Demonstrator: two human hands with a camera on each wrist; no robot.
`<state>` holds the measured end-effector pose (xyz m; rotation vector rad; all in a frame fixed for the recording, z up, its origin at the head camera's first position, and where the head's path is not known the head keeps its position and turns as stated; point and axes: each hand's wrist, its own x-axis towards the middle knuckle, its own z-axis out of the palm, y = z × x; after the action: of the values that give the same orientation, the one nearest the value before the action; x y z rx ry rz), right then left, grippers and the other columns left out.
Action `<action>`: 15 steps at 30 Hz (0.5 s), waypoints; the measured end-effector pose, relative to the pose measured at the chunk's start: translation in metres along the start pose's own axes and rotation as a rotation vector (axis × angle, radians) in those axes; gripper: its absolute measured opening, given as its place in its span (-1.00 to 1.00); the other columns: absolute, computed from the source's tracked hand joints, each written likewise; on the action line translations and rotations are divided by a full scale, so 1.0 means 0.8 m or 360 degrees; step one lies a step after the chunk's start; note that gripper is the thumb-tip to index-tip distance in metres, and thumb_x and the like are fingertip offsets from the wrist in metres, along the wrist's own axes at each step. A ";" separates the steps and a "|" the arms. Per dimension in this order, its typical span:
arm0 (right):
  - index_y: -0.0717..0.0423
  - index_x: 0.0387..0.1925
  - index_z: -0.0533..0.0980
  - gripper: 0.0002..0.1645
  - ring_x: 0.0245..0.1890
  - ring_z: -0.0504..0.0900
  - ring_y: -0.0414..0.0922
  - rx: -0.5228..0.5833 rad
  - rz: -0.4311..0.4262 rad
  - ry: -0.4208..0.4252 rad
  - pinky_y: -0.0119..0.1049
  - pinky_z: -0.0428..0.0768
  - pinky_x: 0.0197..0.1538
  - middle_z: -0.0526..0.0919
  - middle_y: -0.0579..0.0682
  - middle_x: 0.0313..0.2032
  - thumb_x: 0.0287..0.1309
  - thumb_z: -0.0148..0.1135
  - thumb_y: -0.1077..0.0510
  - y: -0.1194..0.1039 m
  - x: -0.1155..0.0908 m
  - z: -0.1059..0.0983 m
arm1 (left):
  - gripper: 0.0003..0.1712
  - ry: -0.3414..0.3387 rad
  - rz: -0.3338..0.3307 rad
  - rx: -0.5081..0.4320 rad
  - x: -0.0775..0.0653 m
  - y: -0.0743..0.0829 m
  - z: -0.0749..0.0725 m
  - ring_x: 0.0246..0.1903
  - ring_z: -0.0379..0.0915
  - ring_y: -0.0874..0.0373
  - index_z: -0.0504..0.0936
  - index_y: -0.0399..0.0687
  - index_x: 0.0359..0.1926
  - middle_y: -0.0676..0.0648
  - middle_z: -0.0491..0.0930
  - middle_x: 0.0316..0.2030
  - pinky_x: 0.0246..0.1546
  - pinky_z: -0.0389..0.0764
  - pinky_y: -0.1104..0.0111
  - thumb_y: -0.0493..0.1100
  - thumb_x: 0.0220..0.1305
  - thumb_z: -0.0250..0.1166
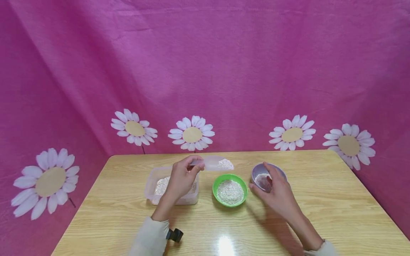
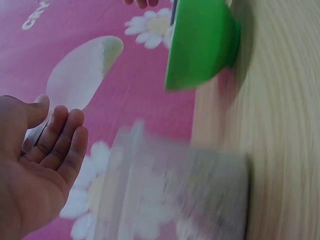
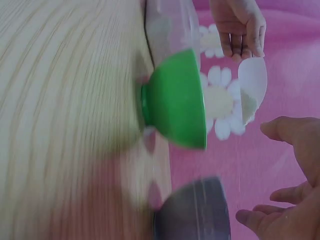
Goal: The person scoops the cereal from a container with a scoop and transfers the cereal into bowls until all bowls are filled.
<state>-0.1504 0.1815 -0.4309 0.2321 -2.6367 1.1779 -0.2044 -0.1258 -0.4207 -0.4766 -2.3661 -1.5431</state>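
Note:
My left hand (image 1: 184,176) pinches the handle of a translucent scoop (image 1: 209,163) between thumb and fingers. Pale flakes (image 1: 225,164) lie at the scoop's tip, which hangs above and behind the green bowl (image 1: 230,176). That bowl is well filled with the same flakes. Over the greyish-purple bowl (image 1: 278,168) hovers my right hand (image 1: 277,193), its fingers spread and loosely bent. In the right wrist view the right fingers (image 3: 280,131) are above that bowl's rim. A smaller amount of flakes shows inside it, partly hidden by the hand.
A translucent plastic tub (image 1: 149,188) holding flakes stands on the left, under my left hand. All the containers rest on a light wooden table (image 1: 323,199). Behind it hangs a pink cloth (image 1: 224,78) with large white daisies.

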 end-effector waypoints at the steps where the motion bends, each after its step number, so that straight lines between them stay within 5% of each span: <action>1: 0.33 0.56 0.25 0.04 0.31 0.58 0.42 -0.0031 0.0005 0.0023 0.29 0.61 0.30 0.41 0.42 0.45 0.25 0.56 0.02 0.005 -0.001 -0.005 | -0.87 -0.0021 0.0018 0.0004 0.002 0.001 0.008 -0.22 0.74 0.13 0.76 -0.16 -0.04 -0.10 0.81 -0.29 -0.10 0.70 0.43 -0.24 0.47 0.40; 15: 0.44 0.54 0.21 0.10 0.26 0.57 0.52 -0.0155 0.0081 0.0071 0.31 0.61 0.27 0.34 0.47 0.46 0.19 0.61 0.06 0.061 -0.015 -0.038 | -0.80 -0.0208 0.0097 0.0005 0.023 0.024 0.086 -0.19 0.79 0.05 0.74 -0.23 0.03 -0.16 0.84 -0.17 -0.11 0.74 0.42 -0.23 0.49 0.38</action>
<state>-0.1460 0.2372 -0.4498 0.1202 -2.6666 1.0534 -0.2167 -0.0534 -0.4245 -0.6618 -2.4250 -1.5245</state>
